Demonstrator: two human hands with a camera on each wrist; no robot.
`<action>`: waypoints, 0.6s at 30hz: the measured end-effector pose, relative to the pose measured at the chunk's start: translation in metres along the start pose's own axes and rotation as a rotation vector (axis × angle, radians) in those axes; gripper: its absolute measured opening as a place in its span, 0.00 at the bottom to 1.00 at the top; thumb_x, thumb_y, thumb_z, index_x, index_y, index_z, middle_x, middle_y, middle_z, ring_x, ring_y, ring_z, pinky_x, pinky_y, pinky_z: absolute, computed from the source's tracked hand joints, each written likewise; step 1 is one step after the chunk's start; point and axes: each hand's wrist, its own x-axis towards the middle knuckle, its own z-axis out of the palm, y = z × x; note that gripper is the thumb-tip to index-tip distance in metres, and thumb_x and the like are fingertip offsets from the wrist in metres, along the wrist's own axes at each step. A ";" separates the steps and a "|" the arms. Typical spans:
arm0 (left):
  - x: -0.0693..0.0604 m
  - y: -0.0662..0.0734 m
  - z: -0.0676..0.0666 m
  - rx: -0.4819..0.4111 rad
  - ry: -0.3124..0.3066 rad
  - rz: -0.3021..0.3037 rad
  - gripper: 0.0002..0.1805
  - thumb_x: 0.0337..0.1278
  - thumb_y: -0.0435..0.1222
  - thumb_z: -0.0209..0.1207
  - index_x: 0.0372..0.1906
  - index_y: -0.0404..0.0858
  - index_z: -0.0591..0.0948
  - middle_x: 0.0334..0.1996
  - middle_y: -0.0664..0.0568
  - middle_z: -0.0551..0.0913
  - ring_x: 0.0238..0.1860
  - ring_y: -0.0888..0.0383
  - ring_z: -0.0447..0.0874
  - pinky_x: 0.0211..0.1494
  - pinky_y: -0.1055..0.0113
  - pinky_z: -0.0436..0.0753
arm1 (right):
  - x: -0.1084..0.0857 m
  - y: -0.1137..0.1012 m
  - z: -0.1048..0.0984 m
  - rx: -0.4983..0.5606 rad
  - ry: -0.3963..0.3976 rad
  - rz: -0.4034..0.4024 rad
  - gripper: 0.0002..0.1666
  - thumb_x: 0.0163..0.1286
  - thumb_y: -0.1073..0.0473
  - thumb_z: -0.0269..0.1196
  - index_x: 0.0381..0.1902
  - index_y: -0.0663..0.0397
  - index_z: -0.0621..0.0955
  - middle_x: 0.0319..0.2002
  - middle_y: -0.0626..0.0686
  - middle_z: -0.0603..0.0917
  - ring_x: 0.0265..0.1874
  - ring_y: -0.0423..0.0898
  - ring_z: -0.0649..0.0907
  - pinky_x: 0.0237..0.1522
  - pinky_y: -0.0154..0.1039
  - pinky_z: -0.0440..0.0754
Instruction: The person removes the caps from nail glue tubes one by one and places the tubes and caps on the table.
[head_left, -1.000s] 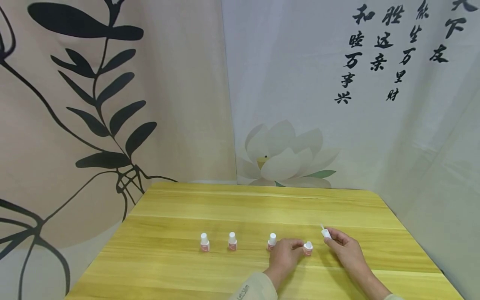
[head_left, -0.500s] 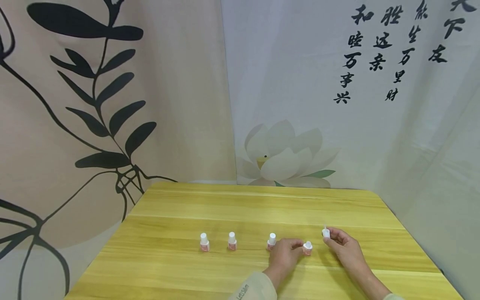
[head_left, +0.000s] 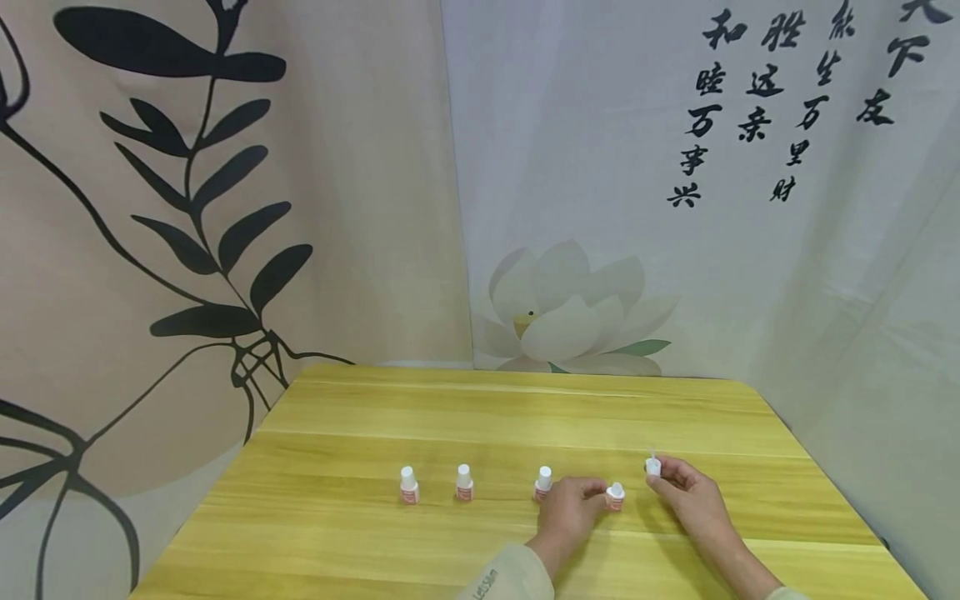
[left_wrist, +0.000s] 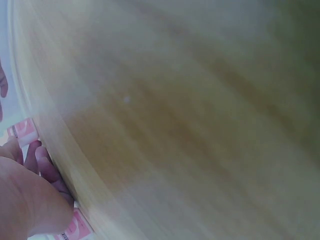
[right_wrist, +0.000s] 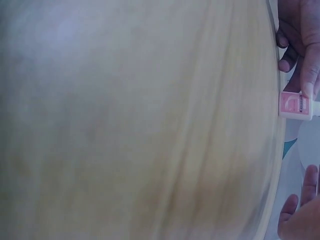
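Note:
In the head view my left hand [head_left: 572, 512] grips a small white bottle with a pink label [head_left: 615, 498] between thumb and fingers. The bottle stands upright on the table without its tall cap. To its right, my right hand [head_left: 693, 500] pinches a white cap [head_left: 653, 467], whose thin applicator points upward, above the table. In the right wrist view the gripped bottle [right_wrist: 296, 105] shows its pink label, with left-hand fingers on its side. The left wrist view shows the left hand [left_wrist: 32, 200] and the same bottle [left_wrist: 22, 131] at its fingertips.
Left of the hands, three capped bottles stand in a row: one close by the left hand [head_left: 543, 483], a middle bottle [head_left: 465, 483] and a far-left bottle [head_left: 408, 485]. The wooden table [head_left: 480, 417] ends at a printed curtain [head_left: 360, 208].
Over the last second the cap in my right hand has turned from leaning left to nearly upright. The left hand and the bottle have stayed in place.

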 end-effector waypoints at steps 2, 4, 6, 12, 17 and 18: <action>0.000 0.000 0.000 0.003 0.002 0.003 0.06 0.54 0.46 0.68 0.38 0.55 0.89 0.39 0.65 0.88 0.45 0.63 0.84 0.51 0.57 0.81 | 0.000 0.000 0.000 0.005 0.001 -0.002 0.27 0.70 0.56 0.65 0.61 0.65 0.75 0.54 0.57 0.82 0.45 0.33 0.79 0.47 0.26 0.76; 0.000 0.000 0.000 0.001 0.001 0.002 0.06 0.54 0.47 0.68 0.38 0.55 0.89 0.39 0.65 0.88 0.45 0.63 0.84 0.52 0.57 0.81 | 0.000 0.001 0.000 0.007 0.001 -0.006 0.27 0.70 0.56 0.65 0.61 0.65 0.75 0.54 0.57 0.82 0.45 0.33 0.79 0.47 0.26 0.76; 0.000 0.001 0.000 -0.004 -0.004 -0.003 0.07 0.53 0.47 0.68 0.37 0.56 0.89 0.39 0.66 0.88 0.46 0.62 0.84 0.53 0.55 0.80 | 0.000 0.001 0.000 0.010 0.000 -0.010 0.27 0.70 0.55 0.66 0.61 0.66 0.75 0.53 0.57 0.82 0.45 0.33 0.79 0.47 0.26 0.77; -0.001 0.001 0.000 -0.016 -0.014 -0.013 0.07 0.53 0.48 0.68 0.37 0.56 0.89 0.39 0.66 0.88 0.47 0.60 0.84 0.55 0.52 0.79 | -0.001 0.001 0.000 0.009 0.001 -0.003 0.30 0.70 0.50 0.65 0.62 0.64 0.75 0.55 0.56 0.81 0.46 0.33 0.79 0.47 0.26 0.76; -0.001 0.001 0.000 -0.020 -0.017 -0.008 0.06 0.52 0.49 0.68 0.36 0.57 0.89 0.39 0.66 0.88 0.47 0.61 0.83 0.55 0.51 0.79 | -0.001 0.002 -0.001 -0.014 0.006 0.002 0.32 0.69 0.47 0.66 0.61 0.63 0.76 0.56 0.56 0.81 0.46 0.34 0.78 0.47 0.27 0.76; -0.001 0.001 0.000 -0.020 -0.016 -0.007 0.06 0.52 0.49 0.68 0.36 0.57 0.89 0.39 0.67 0.88 0.47 0.61 0.83 0.55 0.51 0.79 | 0.000 0.003 0.000 -0.023 0.010 0.000 0.31 0.69 0.47 0.66 0.61 0.63 0.76 0.55 0.56 0.81 0.46 0.34 0.79 0.46 0.28 0.77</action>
